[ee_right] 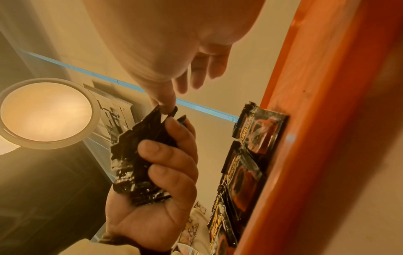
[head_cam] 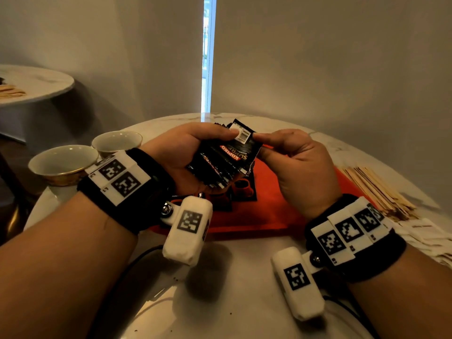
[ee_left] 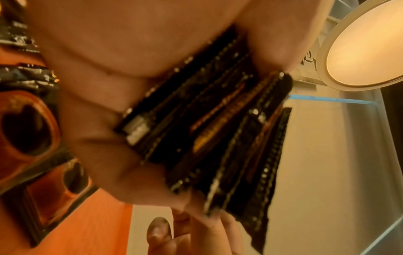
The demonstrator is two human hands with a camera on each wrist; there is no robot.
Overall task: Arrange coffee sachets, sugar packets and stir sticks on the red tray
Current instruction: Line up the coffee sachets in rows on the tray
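Nearest the camera, bare marble counter (head_cam: 232,277) is seen between the two forearms. Just beyond it, the left hand (head_cam: 181,152) is held above the near part of the red tray (head_cam: 269,211), fingers curled round a fanned stack of black coffee sachets (head_cam: 220,165). The top sachet (head_cam: 244,145) is pinched at its corner by the right hand (head_cam: 293,165), thumb and forefinger closed on the edge, the other fingers loosely spread.

Risk, as judged: the fan is splayed and glossy, so a pull on the top sachet could drag its neighbours out and scatter them over the row already laid (head_cam: 242,189) on the tray. A slackened left grip would have the same effect. A thin corner pinch may also slip.

Further out, stir sticks (head_cam: 376,189) lie off the tray on the counter to the right, with pale sugar packets (head_cam: 430,238) beside them; neither is on the tray yet. Two cups (head_cam: 63,162) stand at the left.

Differences between views: from the head view, the laid sachets are largely hidden under the hands. From the right wrist view, they are shown overlapping in a line along the tray, and the corner pinch is seen clearly. From the left wrist view, the serrated sachet edges (ee_left: 218,138) are shown packed loosely against the palm, though blurred.
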